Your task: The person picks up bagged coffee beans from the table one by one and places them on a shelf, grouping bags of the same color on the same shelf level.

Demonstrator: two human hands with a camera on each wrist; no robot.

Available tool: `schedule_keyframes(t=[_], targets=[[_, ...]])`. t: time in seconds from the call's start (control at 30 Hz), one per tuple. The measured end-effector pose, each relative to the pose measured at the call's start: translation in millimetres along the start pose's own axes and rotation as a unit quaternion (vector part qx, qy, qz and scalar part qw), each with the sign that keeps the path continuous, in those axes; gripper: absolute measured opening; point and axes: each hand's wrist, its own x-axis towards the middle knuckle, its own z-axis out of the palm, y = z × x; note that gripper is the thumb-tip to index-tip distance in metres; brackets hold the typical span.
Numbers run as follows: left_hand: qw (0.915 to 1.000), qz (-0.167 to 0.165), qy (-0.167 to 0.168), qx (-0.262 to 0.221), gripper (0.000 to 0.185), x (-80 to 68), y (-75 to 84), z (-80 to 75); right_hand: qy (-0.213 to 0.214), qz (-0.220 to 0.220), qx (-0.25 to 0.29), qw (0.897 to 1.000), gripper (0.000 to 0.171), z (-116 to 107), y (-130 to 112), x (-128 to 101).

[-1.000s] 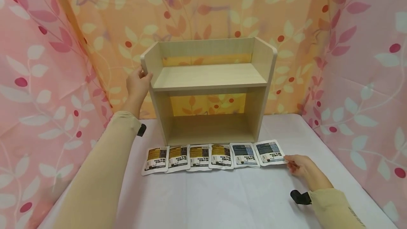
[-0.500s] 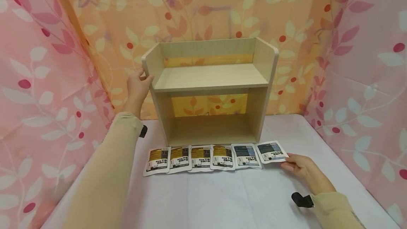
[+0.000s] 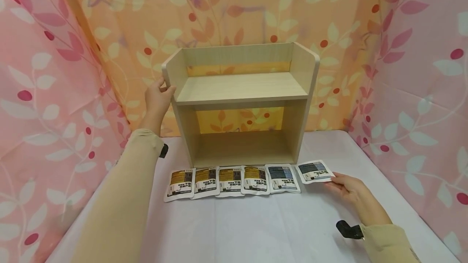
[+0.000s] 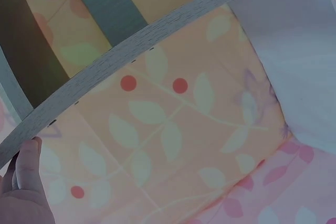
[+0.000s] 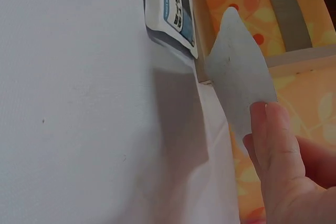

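A pale wooden two-tier shelf (image 3: 241, 88) stands at the back of the white table (image 3: 256, 226). My left hand (image 3: 162, 87) grips the top front edge of its left side panel; in the left wrist view my fingers (image 4: 23, 179) lie against that panel edge (image 4: 131, 51). A row of flat packets (image 3: 219, 180) lies before the shelf, several yellow-labelled and one blue-labelled (image 3: 282, 178). My right hand (image 3: 334, 180) pinches the right edge of the last blue packet (image 3: 313, 171), raised slightly off the table. The right wrist view shows its silver back (image 5: 239, 72) between my fingertips (image 5: 273, 129).
Pink and orange leaf-print curtains (image 3: 55, 72) close in the table on the left, back and right. Bare white tabletop stretches in front of the packet row. The shelf's lower bay (image 3: 241, 145) and upper board hold nothing.
My right hand has lifted the rightmost blue packet and drawn it slightly up and away from the row. My left hand stays on the shelf's side panel.
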Motion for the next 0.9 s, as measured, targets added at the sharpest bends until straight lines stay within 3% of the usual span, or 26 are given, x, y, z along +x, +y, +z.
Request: schedule_keyframes(t=[0.2, 0.47, 0.57, 0.7, 0.73, 0.9], targets=[[1.0, -0.003, 0.002, -0.004, 0.049, -0.2, 0.5, 0.9, -0.001, -0.001, 0.009, 1.0, 0.036, 1.0, -2.9, -5.9], [1.0, 0.003, 0.008, -0.002, 0.049, -1.0, -0.8, 1.3, -0.004, -0.011, 0.005, 1.0, 0.046, 8.3, -4.9, -11.9], [0.9999, 0.003, 0.011, 0.0, 0.049, -0.9, -1.9, 0.9, -0.025, -0.017, 0.011, 0.999, 0.053, 11.0, -4.6, -14.3], [0.9999, 0.004, 0.015, 0.003, 0.048, -1.0, -2.9, 0.3, -0.056, -0.03, 0.017, 0.998, 0.047, 15.0, -3.9, -18.6], [0.9999, 0.003, 0.016, 0.003, 0.048, -0.8, -3.0, 0.6, -0.059, -0.033, 0.017, 0.998, 0.051, 16.5, -3.9, -20.5], [0.9999, 0.004, 0.016, 0.004, 0.048, 0.0, -2.5, 0.4, -0.044, -0.04, 0.017, 0.998, 0.044, 23.8, -4.9, -28.9]])
